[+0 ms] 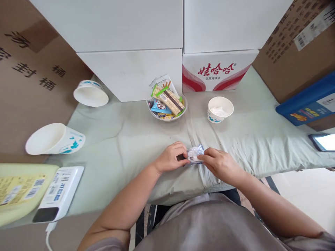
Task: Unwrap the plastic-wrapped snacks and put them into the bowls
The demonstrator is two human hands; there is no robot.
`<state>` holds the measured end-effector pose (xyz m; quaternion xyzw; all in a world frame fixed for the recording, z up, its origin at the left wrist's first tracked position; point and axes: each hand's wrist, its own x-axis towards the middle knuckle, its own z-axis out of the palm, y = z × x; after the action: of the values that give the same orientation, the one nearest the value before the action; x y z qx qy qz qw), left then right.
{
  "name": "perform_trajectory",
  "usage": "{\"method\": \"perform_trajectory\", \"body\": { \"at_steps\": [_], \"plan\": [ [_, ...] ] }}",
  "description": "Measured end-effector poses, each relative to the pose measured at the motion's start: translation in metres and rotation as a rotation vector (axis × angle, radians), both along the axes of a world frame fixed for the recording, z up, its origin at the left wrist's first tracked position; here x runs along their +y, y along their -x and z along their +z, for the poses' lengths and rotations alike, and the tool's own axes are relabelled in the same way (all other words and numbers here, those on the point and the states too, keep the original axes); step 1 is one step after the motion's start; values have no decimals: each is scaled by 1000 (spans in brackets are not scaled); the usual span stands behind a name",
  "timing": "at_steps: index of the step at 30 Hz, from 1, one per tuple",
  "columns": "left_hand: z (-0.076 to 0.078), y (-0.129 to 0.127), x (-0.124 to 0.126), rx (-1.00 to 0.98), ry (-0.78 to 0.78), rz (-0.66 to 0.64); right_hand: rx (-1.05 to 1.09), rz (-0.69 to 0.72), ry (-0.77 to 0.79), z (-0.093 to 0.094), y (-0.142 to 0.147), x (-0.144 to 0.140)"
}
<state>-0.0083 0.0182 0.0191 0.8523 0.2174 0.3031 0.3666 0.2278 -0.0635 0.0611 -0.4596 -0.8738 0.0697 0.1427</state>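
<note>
Foil wrapper point(195, 152), silvery and crinkled, sits near the desk's front edge, pinched between left hand point(171, 157) and right hand point(220, 164), fingers clamped on its ends. Behind: glass snack bowl point(167, 116), paper cup point(220, 109).

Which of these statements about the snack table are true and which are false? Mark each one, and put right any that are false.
1. Both hands, the left hand and the right hand, hold a small silvery wrapper. True.
2. The glass bowl of packaged snacks is empty. False: it holds several packets.
3. The paper cup right of the bowl stands upright. True.
4. The two paper cups on the left, the near one and the far one, stand upright. False: both lie tipped over.
5. A phone lies at the right edge. True.
</note>
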Motion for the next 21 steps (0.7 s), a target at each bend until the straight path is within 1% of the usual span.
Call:
{"method": "perform_trajectory", "body": {
  "at_steps": [1, 3, 6, 8, 9, 10, 12, 13, 15, 16, 18, 19, 21],
  "plan": [
    [-1, 0, -1, 26, 8, 31, -14, -31, 11, -1, -8, 0],
    [-2, 0, -3, 78, 25, 69, -40, -150, 10, -8, -34, 1],
    [-1, -2, -7, 116, -10, 43, -97, -340, -29, -22, -76, 2],
    [0, -4, -8, 88, -75, 16, -100, -404, -78, -30, -88, 2],
    [1, -4, -8, 62, -102, 16, -73, -422, -112, -32, -87, 2],
    [2, -4, -9, 33, -117, 27, -24, -427, -144, -34, -81, 2],
    [3, -4, -9, -16, -108, 67, 123, -398, -177, -33, -56, 1],
    [4, -3, -8, -36, -87, 83, 205, -351, -166, -31, -40, 1],
    [5, 0, -6, -65, -25, 95, 316, -207, -106, -28, -6, 4],
    [5, 2, -4, -75, 13, 99, 322, -141, -59, -27, 9, 6],
    [7, 7, 0, -97, 93, 108, 283, -63, 25, -29, 29, 12],
    [7, 10, 3, -99, 129, 106, 262, -45, 60, -30, 33, 15],
    [9, 15, 9, -60, 176, 80, 260, -31, 89, -34, 32, 19]
  ]
}}
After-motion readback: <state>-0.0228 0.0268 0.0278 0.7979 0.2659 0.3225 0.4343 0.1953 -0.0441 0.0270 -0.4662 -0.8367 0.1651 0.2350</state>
